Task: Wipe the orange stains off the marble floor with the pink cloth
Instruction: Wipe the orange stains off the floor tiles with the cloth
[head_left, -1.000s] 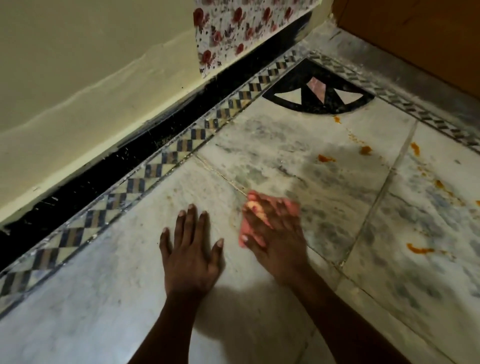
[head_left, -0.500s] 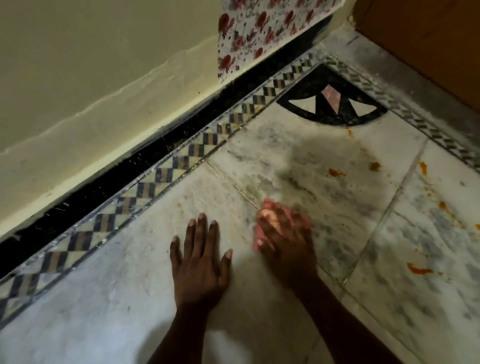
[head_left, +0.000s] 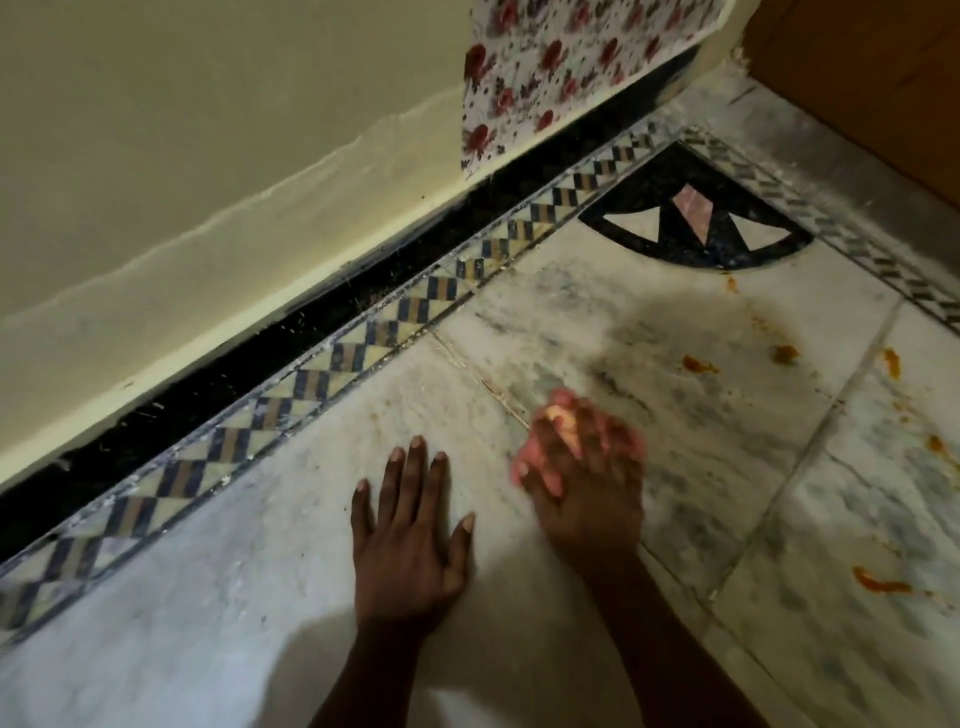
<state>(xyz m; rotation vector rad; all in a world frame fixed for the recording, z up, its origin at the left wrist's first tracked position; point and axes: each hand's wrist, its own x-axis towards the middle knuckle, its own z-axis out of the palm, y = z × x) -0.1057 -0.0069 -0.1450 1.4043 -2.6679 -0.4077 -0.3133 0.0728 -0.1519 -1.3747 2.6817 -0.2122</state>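
My right hand (head_left: 587, 499) presses the pink cloth (head_left: 558, 415) onto the marble floor (head_left: 717, 457), fingers spread over it; the hand and cloth are blurred. The cloth shows an orange-yellow smear at its far edge. My left hand (head_left: 410, 540) lies flat on the floor just left of it, fingers straight, holding nothing. Orange stains lie to the right: one (head_left: 698, 365) and a browner one (head_left: 785, 354) beyond the cloth, a streak (head_left: 883, 582) on the near right slab, and smaller spots (head_left: 891, 361) along the slab joint.
A cream wall (head_left: 208, 182) with a black skirting (head_left: 291, 338) runs along the left. A checkered border strip (head_left: 363, 343) follows it to a black corner inlay (head_left: 691, 218). A floral sheet (head_left: 561, 62) hangs on the wall; a wooden panel (head_left: 872, 67) stands at the back right.
My right hand has slid the cloth slightly forward and right across the slab. The left hand stays planted. The camera has moved closer to the corner.
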